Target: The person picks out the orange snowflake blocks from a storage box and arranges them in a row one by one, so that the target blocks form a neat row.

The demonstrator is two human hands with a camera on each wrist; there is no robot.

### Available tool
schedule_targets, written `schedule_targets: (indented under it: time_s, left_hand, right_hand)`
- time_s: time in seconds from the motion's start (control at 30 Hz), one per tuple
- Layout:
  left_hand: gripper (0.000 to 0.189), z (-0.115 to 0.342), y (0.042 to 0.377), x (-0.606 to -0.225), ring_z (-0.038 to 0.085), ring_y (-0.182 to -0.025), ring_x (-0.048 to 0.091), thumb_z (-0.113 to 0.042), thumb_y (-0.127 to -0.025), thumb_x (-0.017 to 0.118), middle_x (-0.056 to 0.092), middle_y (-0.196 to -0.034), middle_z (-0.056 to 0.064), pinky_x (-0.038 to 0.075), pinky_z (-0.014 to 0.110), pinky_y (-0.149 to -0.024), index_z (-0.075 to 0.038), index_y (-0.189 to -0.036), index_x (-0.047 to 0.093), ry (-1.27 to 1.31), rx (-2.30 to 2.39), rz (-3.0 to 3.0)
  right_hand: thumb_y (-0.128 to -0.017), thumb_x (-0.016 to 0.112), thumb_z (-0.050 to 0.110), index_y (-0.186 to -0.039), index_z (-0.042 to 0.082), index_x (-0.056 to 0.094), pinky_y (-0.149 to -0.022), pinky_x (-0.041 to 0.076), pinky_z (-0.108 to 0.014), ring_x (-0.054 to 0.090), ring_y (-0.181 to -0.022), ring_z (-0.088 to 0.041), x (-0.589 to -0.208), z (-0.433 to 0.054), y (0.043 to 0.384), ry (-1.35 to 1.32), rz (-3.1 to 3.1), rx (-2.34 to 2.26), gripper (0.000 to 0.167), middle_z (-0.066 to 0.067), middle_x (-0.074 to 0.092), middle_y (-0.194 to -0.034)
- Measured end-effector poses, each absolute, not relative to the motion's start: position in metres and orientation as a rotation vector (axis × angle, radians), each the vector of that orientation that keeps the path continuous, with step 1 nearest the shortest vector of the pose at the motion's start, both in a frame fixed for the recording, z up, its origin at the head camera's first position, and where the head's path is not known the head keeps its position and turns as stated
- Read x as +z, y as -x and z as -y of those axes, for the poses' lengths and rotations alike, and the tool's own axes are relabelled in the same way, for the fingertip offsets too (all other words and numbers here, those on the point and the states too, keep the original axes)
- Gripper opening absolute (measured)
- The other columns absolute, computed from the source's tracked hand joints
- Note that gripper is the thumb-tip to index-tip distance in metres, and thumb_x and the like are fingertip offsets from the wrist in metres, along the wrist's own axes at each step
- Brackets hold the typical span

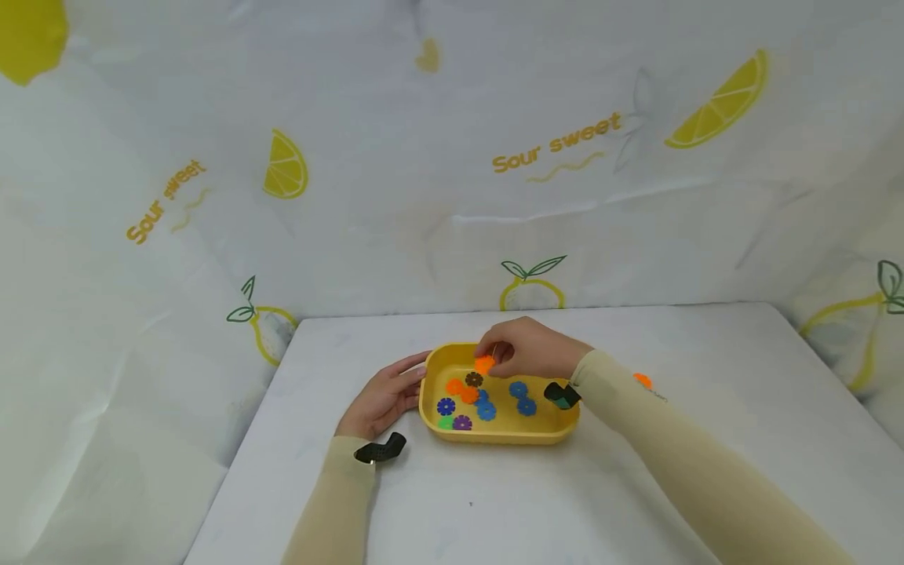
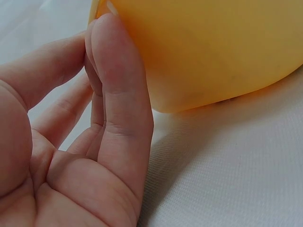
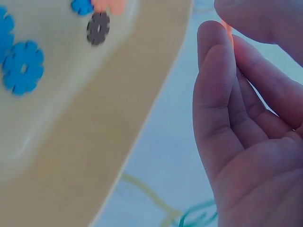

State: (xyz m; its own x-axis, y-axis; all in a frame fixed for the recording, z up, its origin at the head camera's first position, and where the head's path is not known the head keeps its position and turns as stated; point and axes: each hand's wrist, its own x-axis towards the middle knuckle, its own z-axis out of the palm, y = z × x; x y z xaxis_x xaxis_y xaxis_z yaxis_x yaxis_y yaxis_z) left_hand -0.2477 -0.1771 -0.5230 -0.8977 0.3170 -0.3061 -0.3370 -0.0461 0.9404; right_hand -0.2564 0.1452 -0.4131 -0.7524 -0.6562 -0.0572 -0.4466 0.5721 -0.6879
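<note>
Several notched plastic snowflake discs lie in a yellow tray [image 1: 508, 437] on the white table. Among them are a brown disc [image 3: 98, 29], a blue disc [image 3: 22, 67], a purple disc [image 1: 462, 423] and an orange disc [image 1: 469, 395]. Above the tray's far part, my right hand [image 1: 530, 347] pinches another orange disc [image 1: 484, 364] between thumb and fingertips. At the tray's left end, my left hand [image 1: 381, 396] rests its fingers against the outer wall, fingertips right at the rim in the left wrist view.
One more orange disc [image 1: 642, 380] lies on the table right of the tray, beyond my right sleeve [image 1: 657, 424]. A white lemon-print cloth [image 1: 395, 235] hangs behind the table [image 1: 452, 502]. Black straps go round both wrists.
</note>
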Motion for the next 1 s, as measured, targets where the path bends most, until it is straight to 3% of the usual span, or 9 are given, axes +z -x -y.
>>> schedule_targets:
  time_s: [0.57, 0.8, 1.0]
  left_hand:
    - [0.057, 0.177, 0.246, -0.526, 0.018, -0.1, 0.073, -0.037, -0.103, 0.075, 0.071, -0.141, 0.011, 0.065, 0.029, -0.092, -0.023, -0.155, 0.06, 0.057, 2.031, -1.771]
    - [0.056, 0.175, 0.247, -0.526, 0.02, -0.105, 0.074, -0.036, -0.102, 0.076, 0.07, -0.144, 0.011, 0.064, 0.031, -0.096, -0.024, -0.154, 0.061, 0.089, 2.042, -1.76]
    - [0.054, 0.174, 0.245, -0.524, 0.021, -0.106, 0.074, -0.035, -0.102, 0.076, 0.07, -0.145, 0.012, 0.064, 0.031, -0.096, -0.024, -0.153, 0.062, 0.099, 2.047, -1.751]
  right_hand:
    - [-0.097, 0.082, 0.02, -0.125, 0.022, 0.078, -0.087, 0.061, -0.024, 0.069, -0.102, -0.018, -0.431, -0.272, 0.235, 0.518, -2.732, -1.194, 0.028, 0.002, 0.077, -0.114]
    - [-0.1, 0.079, 0.036, -0.129, 0.024, 0.076, -0.095, 0.058, -0.03, 0.069, -0.11, -0.019, -0.449, -0.316, 0.223, 0.332, -2.81, -1.149, 0.032, 0.0, 0.076, -0.122]
    - [-0.099, 0.078, 0.046, -0.134, 0.022, 0.074, -0.093, 0.058, -0.036, 0.069, -0.114, -0.024, -0.468, -0.348, 0.212, 0.214, -2.865, -1.1, 0.043, -0.005, 0.075, -0.13]
